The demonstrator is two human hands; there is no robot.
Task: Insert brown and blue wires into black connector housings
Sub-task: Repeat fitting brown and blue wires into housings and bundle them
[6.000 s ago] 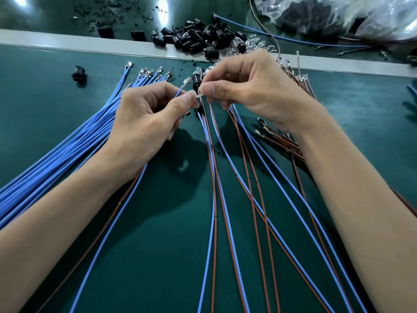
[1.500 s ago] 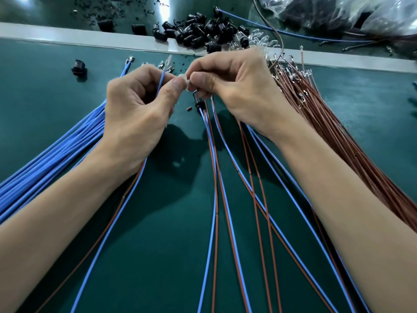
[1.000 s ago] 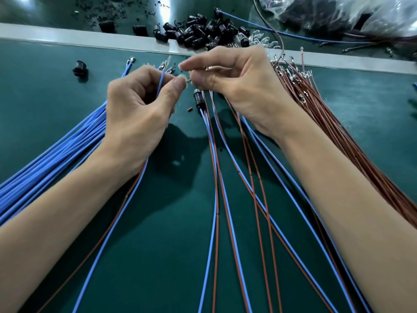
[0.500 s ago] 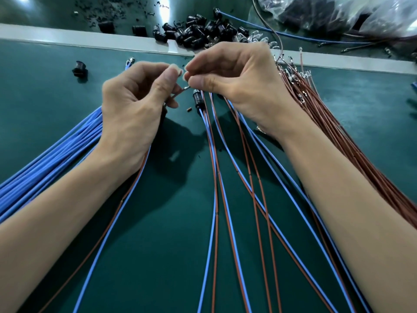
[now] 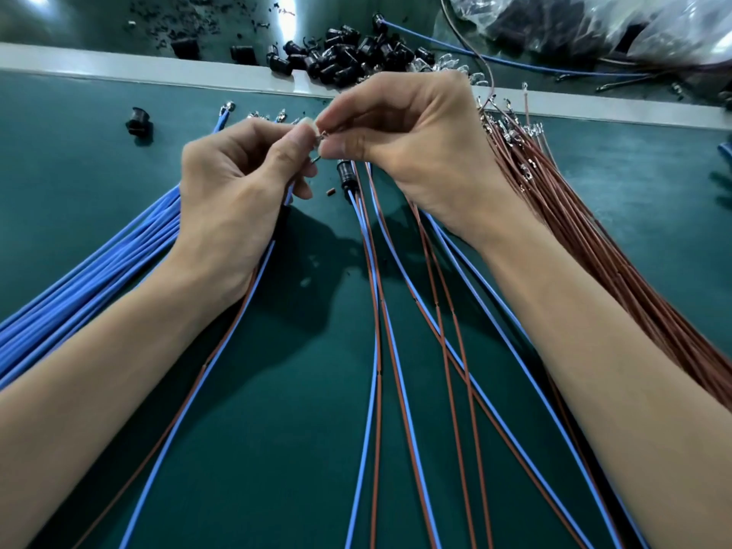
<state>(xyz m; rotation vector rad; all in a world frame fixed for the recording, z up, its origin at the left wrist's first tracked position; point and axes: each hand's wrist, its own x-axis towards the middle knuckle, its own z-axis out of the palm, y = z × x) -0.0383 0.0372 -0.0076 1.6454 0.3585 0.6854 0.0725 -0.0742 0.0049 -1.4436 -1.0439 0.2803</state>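
Pinching a small metal terminal (image 5: 321, 135) with the left hand (image 5: 237, 192), thumb and forefinger curled, above the worktop (image 5: 79, 172). Trailing nearward from under it, 1 blue wire (image 5: 220, 350). Gripping the same terminal from the right with the right hand (image 5: 416, 152), fingertips nearly touching the left's. Just near of both hands, lying flat, 1 black connector housing (image 5: 345, 177) with wires attached. Far off, a pile of housings (image 5: 348, 53); left, a blue bundle (image 5: 99, 279); right, a brown bundle (image 5: 594, 251).
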